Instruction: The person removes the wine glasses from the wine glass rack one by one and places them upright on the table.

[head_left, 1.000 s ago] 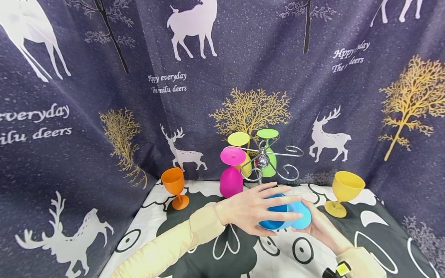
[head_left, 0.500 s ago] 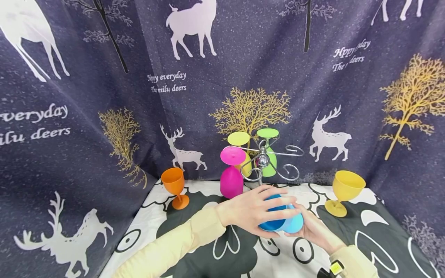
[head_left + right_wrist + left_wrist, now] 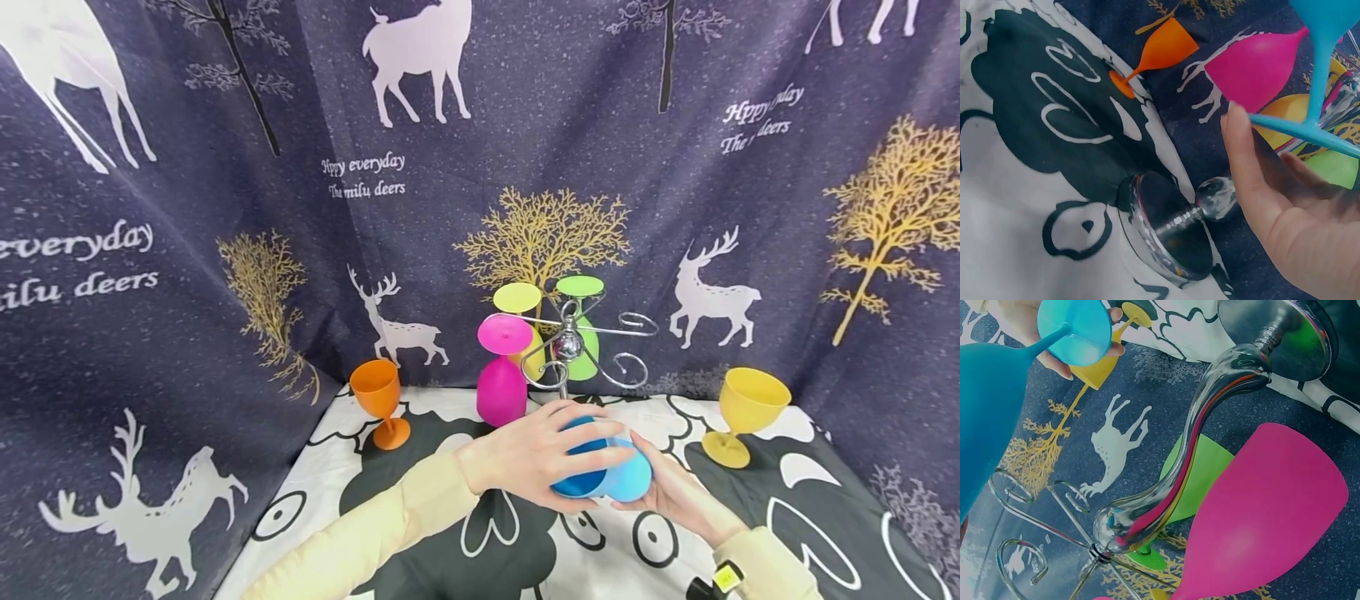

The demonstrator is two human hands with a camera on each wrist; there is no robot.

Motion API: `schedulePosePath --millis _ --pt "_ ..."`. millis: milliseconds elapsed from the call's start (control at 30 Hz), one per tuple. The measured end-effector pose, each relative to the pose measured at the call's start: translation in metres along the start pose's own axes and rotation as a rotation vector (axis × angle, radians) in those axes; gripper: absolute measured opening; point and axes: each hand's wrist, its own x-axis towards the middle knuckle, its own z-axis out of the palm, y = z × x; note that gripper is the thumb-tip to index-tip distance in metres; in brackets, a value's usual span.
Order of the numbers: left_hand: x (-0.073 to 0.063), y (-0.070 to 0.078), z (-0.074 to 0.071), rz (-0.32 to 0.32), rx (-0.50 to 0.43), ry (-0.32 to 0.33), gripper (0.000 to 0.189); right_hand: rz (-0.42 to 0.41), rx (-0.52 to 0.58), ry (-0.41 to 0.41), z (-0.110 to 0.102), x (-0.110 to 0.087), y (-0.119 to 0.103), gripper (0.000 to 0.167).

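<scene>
Both hands are on a blue goblet [image 3: 628, 477], tipped on its side in front of a chrome stand. My left hand [image 3: 525, 457] spans its bowl, fingers spread round it, with the dark blue inside showing between them. At the foot, my right hand [image 3: 671, 492] grips the disc by its edge. In the right wrist view the thumb lies against the goblet's foot [image 3: 1300, 131]. The left wrist view shows the bowl [image 3: 985, 419] close up, with the stem pointing toward the right hand [image 3: 1013, 319].
The chrome stand [image 3: 567, 343] has curled wire arms. From it hang a pink goblet [image 3: 502, 392], a yellow goblet [image 3: 517, 297] and a green goblet [image 3: 581, 286], upside down. An orange goblet [image 3: 377, 387] stands at left, another yellow goblet [image 3: 752, 404] at right, on a patterned cloth [image 3: 600, 558].
The right hand has shifted left with the goblet's foot, bringing it closer to the left hand. The left hand has moved slightly left, still round the bowl.
</scene>
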Motion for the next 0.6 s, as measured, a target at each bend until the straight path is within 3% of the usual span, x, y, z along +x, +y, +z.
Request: schedulePosePath --millis 300,467,600 --pt "-0.01 0.004 -0.004 -0.057 -0.004 -0.029 0.06 -0.064 -0.058 -0.084 -0.006 -0.003 -0.013 0.049" --pt "-0.018 0.007 -0.006 -0.082 0.013 -0.054 0.063 -0.157 -0.087 -0.074 -0.01 -0.005 -0.024 0.043" --pt "-0.028 0.01 -0.007 -0.115 0.0 -0.06 0.064 -0.225 -0.179 -0.007 -0.009 -0.008 -0.035 0.041"
